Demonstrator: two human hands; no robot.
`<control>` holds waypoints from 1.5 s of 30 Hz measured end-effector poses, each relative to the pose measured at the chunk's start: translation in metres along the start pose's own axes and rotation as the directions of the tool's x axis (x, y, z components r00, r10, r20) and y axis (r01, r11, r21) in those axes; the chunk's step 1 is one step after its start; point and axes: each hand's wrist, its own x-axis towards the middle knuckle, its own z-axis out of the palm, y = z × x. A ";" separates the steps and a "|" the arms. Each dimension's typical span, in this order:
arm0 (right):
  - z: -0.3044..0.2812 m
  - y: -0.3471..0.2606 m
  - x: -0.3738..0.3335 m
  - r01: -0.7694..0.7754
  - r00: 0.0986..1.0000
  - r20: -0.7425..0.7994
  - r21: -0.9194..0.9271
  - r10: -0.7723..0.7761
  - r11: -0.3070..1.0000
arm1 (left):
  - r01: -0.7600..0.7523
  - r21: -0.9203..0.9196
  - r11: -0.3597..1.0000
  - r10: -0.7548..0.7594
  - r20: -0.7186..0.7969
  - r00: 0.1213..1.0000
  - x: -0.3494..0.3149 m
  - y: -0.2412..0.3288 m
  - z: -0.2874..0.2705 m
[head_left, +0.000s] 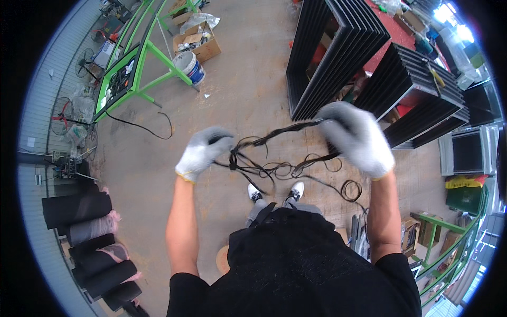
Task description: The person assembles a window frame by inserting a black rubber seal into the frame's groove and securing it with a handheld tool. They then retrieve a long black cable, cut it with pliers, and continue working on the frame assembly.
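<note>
At centre, one tangled black cord hangs between the gloved left hand and the blurred right hand, both seemingly gripping it, probably held wide so that it can spread, with two shoes below and two stacks of black frames at upper right.

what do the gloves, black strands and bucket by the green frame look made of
Work gloves: probably knitted fabric, judging by the soft matte surface and yellow-edged cuffs. Black strands: likely rubber or soft plastic, glossy, since they curl into loops. Bucket: seemingly plastic, with a smooth pale wall; painted metal is possible.
</note>
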 end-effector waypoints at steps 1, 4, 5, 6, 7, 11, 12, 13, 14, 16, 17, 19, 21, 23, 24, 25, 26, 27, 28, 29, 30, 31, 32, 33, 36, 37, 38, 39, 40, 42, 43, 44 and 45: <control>-0.018 -0.003 -0.005 -0.112 0.991 -0.073 -0.004 0.112 0.994 | 0.004 0.039 0.999 -0.003 -0.036 0.999 -0.001 -0.018 -0.017; -0.059 -0.010 -0.017 -0.313 0.880 -0.353 0.075 0.319 0.947 | 0.236 0.027 0.971 -0.225 -0.207 0.952 -0.022 -0.073 -0.072; -0.067 -0.011 -0.018 -0.358 0.831 -0.401 0.143 0.385 0.923 | 0.231 0.049 0.972 -0.212 -0.246 0.946 -0.029 -0.088 -0.087; -0.070 -0.016 -0.021 -0.266 0.870 -0.422 0.035 0.256 0.963 | 0.193 0.068 0.979 -0.163 -0.307 0.938 -0.034 -0.100 -0.097; -0.072 -0.022 -0.022 -0.295 0.857 -0.455 -0.050 0.241 0.954 | 0.134 0.083 0.988 -0.098 -0.342 0.935 -0.039 -0.106 -0.109; -0.065 -0.067 -0.002 -0.015 0.925 -0.374 -0.219 -0.069 0.976 | 0.462 0.606 0.648 -0.002 -0.605 0.796 -0.043 -0.062 -0.128; -0.057 -0.080 0.009 0.132 0.950 -0.231 -0.317 -0.212 0.939 | 0.257 0.498 0.828 0.095 -0.577 0.811 -0.039 -0.035 -0.125; -0.043 -0.091 0.021 0.237 0.959 -0.042 -0.419 -0.279 0.877 | 0.177 0.296 0.939 0.030 -0.581 0.813 -0.036 -0.007 -0.115; -0.018 -0.097 0.031 0.302 0.950 0.029 -0.342 -0.311 0.890 | -0.232 0.100 0.967 0.251 -0.480 0.841 -0.034 0.019 -0.091; 0.020 -0.112 0.053 0.388 0.921 0.181 -0.365 -0.344 0.847 | -0.597 0.108 0.795 0.606 -0.201 0.770 -0.027 0.065 -0.029; 0.028 -0.119 0.059 0.421 0.906 0.210 -0.349 -0.368 0.837 | -0.612 0.146 0.777 0.622 -0.027 0.783 -0.027 0.081 -0.007; 0.017 -0.121 0.053 0.309 0.951 0.106 -0.323 -0.290 0.895 | -0.370 -0.054 0.928 0.372 0.218 0.902 -0.023 0.090 0.025; -0.023 -0.116 0.036 0.217 0.967 -0.030 -0.427 -0.253 0.878 | -0.242 0.102 0.965 0.232 0.100 0.968 -0.008 0.064 0.021; -0.071 -0.092 0.004 0.030 0.969 -0.208 -0.440 -0.134 0.897 | -0.179 0.044 0.983 0.181 -0.039 0.983 0.000 0.008 0.009; -0.097 -0.076 -0.014 -0.106 0.941 -0.333 -0.444 -0.054 0.890 | -0.144 0.212 0.967 0.159 -0.054 0.986 0.005 -0.028 -0.009; -0.125 -0.061 -0.028 -0.212 0.867 -0.495 -0.474 -0.059 0.855 | -0.055 0.322 0.945 0.089 -0.091 0.992 0.006 -0.065 -0.026; -0.154 -0.050 -0.044 -0.299 0.789 -0.613 -0.439 -0.039 0.847 | 0.081 0.364 0.928 -0.035 -0.130 0.991 0.006 -0.101 -0.045; -0.182 -0.039 -0.057 -0.443 0.658 -0.753 -0.364 0.022 0.820 | 0.113 0.409 0.905 -0.028 -0.207 0.978 0.001 -0.135 -0.063; -0.210 -0.036 -0.082 -0.561 0.666 -0.746 -0.494 0.007 0.665 | 0.241 0.266 0.933 -0.174 -0.253 0.952 -0.008 -0.165 -0.082; -0.235 -0.027 -0.104 -0.644 0.590 -0.807 -0.452 0.026 0.617 | 0.261 0.216 0.941 -0.192 -0.296 0.936 -0.014 -0.190 -0.100; -0.264 -0.015 -0.125 -0.664 0.560 -0.828 -0.431 0.024 0.611 | 0.303 0.188 0.934 -0.226 -0.346 0.911 -0.016 -0.211 -0.117; -0.295 -0.002 -0.146 -0.762 0.471 -0.881 -0.387 0.035 0.519 | 0.291 0.215 0.932 -0.188 -0.399 0.897 -0.021 -0.230 -0.138; -0.328 0.011 -0.168 -0.758 0.448 -0.894 -0.359 0.034 0.545 | 0.315 0.067 0.947 -0.259 -0.419 0.870 -0.025 -0.247 -0.157; -0.361 0.025 -0.190 -0.806 0.445 -0.896 -0.400 0.001 0.436 | 0.301 0.030 0.953 -0.252 -0.471 0.845 -0.028 -0.264 -0.178; -0.450 0.055 -0.249 -0.901 0.386 -0.923 -0.376 0.003 0.215 | 0.239 -0.011 0.971 -0.204 -0.561 0.802 -0.030 -0.305 -0.265; -0.471 0.064 -0.263 -0.928 0.353 -0.936 -0.348 0.014 0.135 | 0.238 -0.085 0.968 -0.239 -0.619 0.748 -0.035 -0.313 -0.303; -0.487 0.071 -0.275 -0.950 0.311 -0.950 -0.311 -0.022 0.038 | 0.186 -0.119 0.975 -0.218 -0.654 0.725 -0.042 -0.320 -0.340; -0.500 0.075 -0.283 -0.958 0.284 -0.958 -0.285 0.036 -0.028 | 0.312 -0.157 0.937 -0.332 -0.679 0.655 -0.050 -0.315 -0.390; -0.504 0.079 -0.288 -0.960 0.267 -0.963 -0.268 0.032 -0.076 | 0.238 -0.254 0.938 -0.347 -0.731 0.587 -0.062 -0.310 -0.431; -0.492 0.078 -0.284 -0.966 0.216 -0.971 -0.227 0.100 -0.121 | 0.117 -0.262 0.958 -0.283 -0.798 0.532 -0.097 -0.275 -0.522; -0.473 0.079 -0.276 -0.958 0.276 -0.958 -0.280 0.075 -0.059 | 0.194 0.082 0.978 -0.055 -0.789 0.612 -0.111 -0.253 -0.558; -0.451 0.075 -0.261 -0.942 0.274 -0.945 -0.226 0.181 0.248 | 0.189 0.091 0.978 -0.062 -0.737 0.673 -0.132 -0.234 -0.582; -0.425 0.066 -0.246 -0.891 0.346 -0.916 -0.252 0.203 0.379 | 0.247 -0.038 0.968 -0.184 -0.778 0.601 -0.140 -0.225 -0.589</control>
